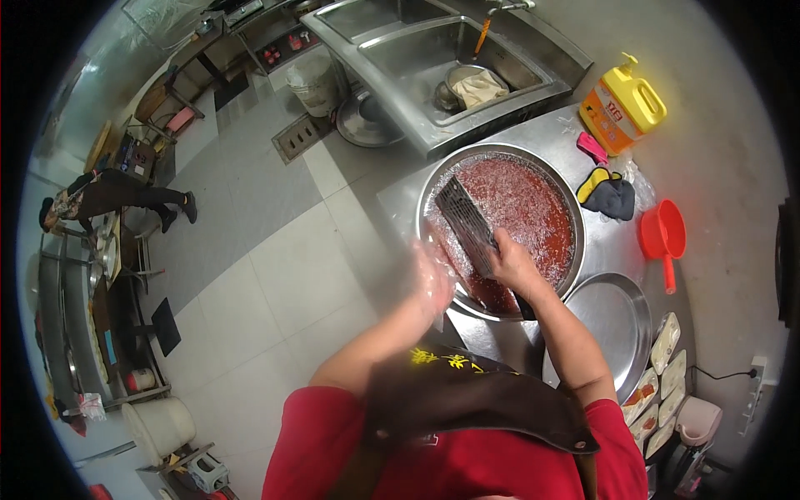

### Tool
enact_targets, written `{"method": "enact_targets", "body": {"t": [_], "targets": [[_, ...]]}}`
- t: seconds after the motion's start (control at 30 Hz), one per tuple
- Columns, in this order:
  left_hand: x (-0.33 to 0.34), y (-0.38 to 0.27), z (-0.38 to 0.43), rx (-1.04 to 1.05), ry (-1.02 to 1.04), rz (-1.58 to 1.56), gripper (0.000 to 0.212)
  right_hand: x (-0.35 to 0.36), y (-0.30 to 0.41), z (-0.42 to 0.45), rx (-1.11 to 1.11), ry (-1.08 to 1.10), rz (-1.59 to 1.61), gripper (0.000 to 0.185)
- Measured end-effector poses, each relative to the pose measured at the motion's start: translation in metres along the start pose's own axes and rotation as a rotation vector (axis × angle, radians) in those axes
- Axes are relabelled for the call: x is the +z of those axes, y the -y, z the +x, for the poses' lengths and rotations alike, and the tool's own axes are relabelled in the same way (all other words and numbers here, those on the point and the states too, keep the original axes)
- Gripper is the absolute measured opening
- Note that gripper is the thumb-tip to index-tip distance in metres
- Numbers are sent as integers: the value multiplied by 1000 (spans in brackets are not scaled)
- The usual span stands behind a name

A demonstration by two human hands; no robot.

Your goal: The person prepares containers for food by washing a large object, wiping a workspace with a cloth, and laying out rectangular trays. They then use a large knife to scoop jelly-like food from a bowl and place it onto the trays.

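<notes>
A large round metal basin (579,250) stands on the steel table, full of red liquid (525,206) with many small pale bits in it. My bare right hand (514,261) grips a long, flat, dark grater-like tool (462,215) that lies slantwise over the basin's left half. Whether the tool dips into the liquid is unclear. At the basin's left rim is my left hand (432,278), in a clear plastic glove and blurred by motion. Its fingers are too smeared to show whether they hold anything.
Beyond the basin is a steel sink (400,56) with a bowl and cloth (480,87). A yellow detergent jug (625,106), dark glove (609,194), red ladle (662,231) and shallow metal pan (609,325) line the right. Another person (112,194) stands far left.
</notes>
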State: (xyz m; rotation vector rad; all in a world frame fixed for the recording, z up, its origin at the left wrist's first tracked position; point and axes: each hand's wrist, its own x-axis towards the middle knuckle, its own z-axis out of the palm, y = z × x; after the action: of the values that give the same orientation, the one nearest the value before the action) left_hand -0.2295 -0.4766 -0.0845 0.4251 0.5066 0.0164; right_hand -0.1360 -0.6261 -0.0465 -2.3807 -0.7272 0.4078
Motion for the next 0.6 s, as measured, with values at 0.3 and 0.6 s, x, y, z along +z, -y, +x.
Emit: {"method": "enact_targets", "body": {"t": [0.3,0.6], "targets": [[-1,3,6,-31,-122,43,91,2,0,10,15,87,-117,23],[35,0,12,226,-124,104,65,21,16,13,101,212,-286,27]]}}
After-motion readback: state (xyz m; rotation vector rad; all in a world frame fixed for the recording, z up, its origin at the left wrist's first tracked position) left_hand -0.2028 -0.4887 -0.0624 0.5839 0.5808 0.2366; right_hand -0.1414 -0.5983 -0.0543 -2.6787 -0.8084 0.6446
